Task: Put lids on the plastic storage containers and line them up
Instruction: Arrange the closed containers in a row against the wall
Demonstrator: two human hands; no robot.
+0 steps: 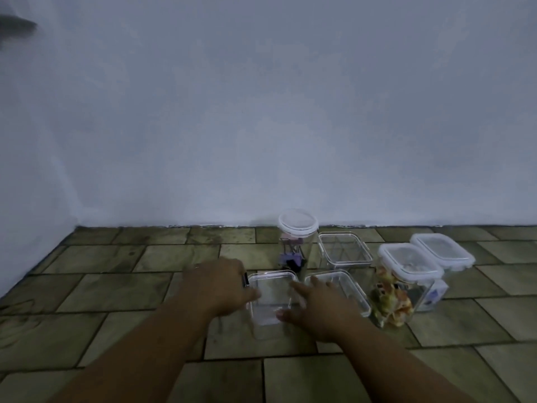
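Observation:
An open clear square container (268, 303) stands on the tiled floor between my hands. My left hand (218, 283) presses its left wall and my right hand (316, 306) its right wall. A second lidless container (345, 286) stands just right of it, partly behind my right hand. A third lidless one (344, 250) sits farther back. A round lidded jar (296, 237) holding purple clips stands behind. To the right are two lidded square containers, one (404, 280) with colourful contents, one (441, 254) behind it.
A pale blue wall (261, 112) rises at the back edge of the green tiled floor (116, 286). The floor tiles stretch out to the left and in front of my arms. No loose lids are visible.

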